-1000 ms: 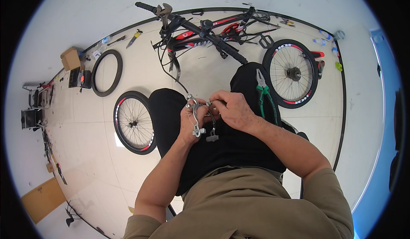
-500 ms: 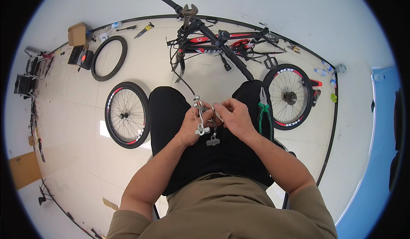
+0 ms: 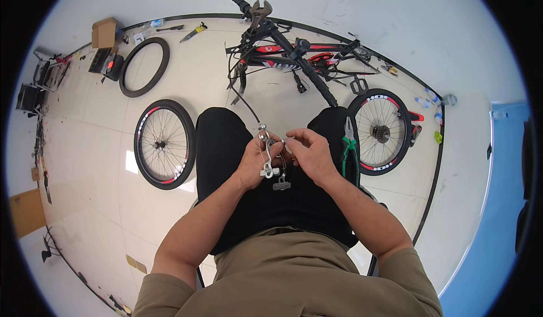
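Observation:
Over my lap, my left hand [image 3: 250, 164] is closed around a silver bicycle brake caliper [image 3: 268, 159]. A grey brake pad [image 3: 281, 185] hangs at its lower end, and a black brake cable [image 3: 247, 103] runs from its top toward the bicycle. My right hand [image 3: 313, 157] is beside it, thumb and forefinger pinched at the caliper's right side. A small pale piece shows at those fingertips, too small to name. The inner fingers of both hands are partly hidden. On my right thigh lie green-handled pliers [image 3: 349, 144], touched by neither hand.
Ahead on the floor lies a red and black bicycle frame [image 3: 268, 49] with an adjustable wrench [image 3: 260, 12] near its handlebar. One wheel [image 3: 160, 145] is to my left, another with a cassette [image 3: 382, 134] to my right. A loose tyre [image 3: 164, 62] and an open cardboard box [image 3: 104, 34] are farther left.
The whole view has shifted slightly. My right fingertips have moved a little against the caliper, and less of the pale piece shows. My left hand keeps its hold.

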Motion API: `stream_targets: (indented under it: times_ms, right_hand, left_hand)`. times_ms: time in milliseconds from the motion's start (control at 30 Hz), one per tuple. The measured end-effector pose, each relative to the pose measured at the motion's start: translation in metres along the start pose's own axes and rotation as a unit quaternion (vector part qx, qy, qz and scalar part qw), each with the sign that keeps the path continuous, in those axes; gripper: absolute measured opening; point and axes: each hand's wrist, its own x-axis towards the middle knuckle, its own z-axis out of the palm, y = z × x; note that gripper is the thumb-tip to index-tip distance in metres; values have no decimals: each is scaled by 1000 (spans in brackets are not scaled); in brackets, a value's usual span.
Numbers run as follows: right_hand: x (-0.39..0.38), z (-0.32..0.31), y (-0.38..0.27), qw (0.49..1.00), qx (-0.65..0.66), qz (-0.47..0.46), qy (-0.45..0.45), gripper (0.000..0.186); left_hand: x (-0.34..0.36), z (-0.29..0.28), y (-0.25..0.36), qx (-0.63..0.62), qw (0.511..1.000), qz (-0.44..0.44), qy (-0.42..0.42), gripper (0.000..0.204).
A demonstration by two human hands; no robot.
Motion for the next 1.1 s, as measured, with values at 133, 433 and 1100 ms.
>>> stream_targets:
  times_ms: [133, 433, 1100]
  right_hand:
    - [3, -4, 2, 998, -6, 36, -41, 34]
    - [5, -5, 6, 995, 61, 53, -52, 39]
    - [6, -9, 2, 994, 68, 60, -67, 41]
  left_hand:
    - [1, 1, -4, 29, 999, 4, 19, 17]
    - [3, -3, -8, 63, 998, 15, 9, 17]
    - [3, -6, -9, 77, 997, 9, 23, 17]
